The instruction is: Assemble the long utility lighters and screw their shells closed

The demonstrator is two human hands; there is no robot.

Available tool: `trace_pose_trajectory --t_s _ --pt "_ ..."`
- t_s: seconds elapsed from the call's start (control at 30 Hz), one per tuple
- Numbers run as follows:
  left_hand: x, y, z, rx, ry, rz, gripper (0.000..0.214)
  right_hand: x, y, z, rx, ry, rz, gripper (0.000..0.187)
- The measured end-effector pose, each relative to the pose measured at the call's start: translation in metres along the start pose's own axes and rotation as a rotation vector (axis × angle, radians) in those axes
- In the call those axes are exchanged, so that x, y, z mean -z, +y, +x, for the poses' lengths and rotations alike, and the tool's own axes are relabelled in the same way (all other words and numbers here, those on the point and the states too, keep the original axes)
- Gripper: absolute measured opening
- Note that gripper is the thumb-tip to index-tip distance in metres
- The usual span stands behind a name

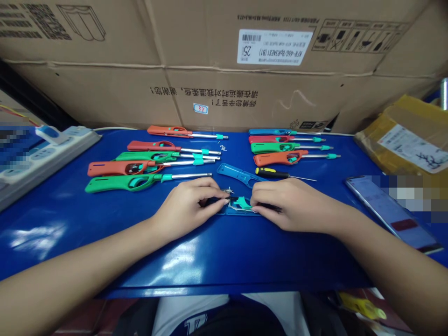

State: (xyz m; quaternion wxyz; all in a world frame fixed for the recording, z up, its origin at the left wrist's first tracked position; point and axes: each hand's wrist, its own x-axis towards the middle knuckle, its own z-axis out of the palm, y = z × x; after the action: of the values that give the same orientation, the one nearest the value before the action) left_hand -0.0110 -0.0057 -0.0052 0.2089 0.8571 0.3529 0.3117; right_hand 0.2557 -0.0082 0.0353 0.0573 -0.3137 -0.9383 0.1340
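Note:
An opened gas lighter's blue lower shell half [241, 214] lies on the blue table between my hands. My left hand [192, 203] is closed, pinching a small black part [231, 199] at the shell's left end. My right hand [290, 205] is closed too, its fingertips at the turquoise trigger [242, 202]; exactly what they grip is partly hidden. A thin white wire or tube runs along the shell. Just behind lies the other blue shell half [238, 174], inner side up. Beside it is a yellow-and-black screwdriver [273, 173].
Several red, orange and green gas lighters [122, 183] lie at left, with another row [278, 147] at back right. A phone [392, 212] and a taped parcel [406, 135] are at right. A power strip [45, 151] borders the left. A large cardboard box [206, 74] stands behind.

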Motion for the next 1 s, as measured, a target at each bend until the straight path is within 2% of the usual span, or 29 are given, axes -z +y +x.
trace_pose_trajectory --t_s 0.37,0.57,1.0 --pt "-0.0008 0.0047 -0.0006 -0.011 0.027 -0.017 0.016 -0.0043 0.003 -0.0001 -0.033 0.02 0.142 0.011" --pt "-0.0009 0.005 -0.001 -0.029 0.002 0.004 0.013 -0.004 0.004 -0.0014 -0.037 -0.01 0.147 0.012" --pt "-0.0015 0.0079 -0.0016 0.038 -0.023 0.018 0.011 0.0027 -0.0008 -0.0006 0.016 -0.077 0.274 0.012"
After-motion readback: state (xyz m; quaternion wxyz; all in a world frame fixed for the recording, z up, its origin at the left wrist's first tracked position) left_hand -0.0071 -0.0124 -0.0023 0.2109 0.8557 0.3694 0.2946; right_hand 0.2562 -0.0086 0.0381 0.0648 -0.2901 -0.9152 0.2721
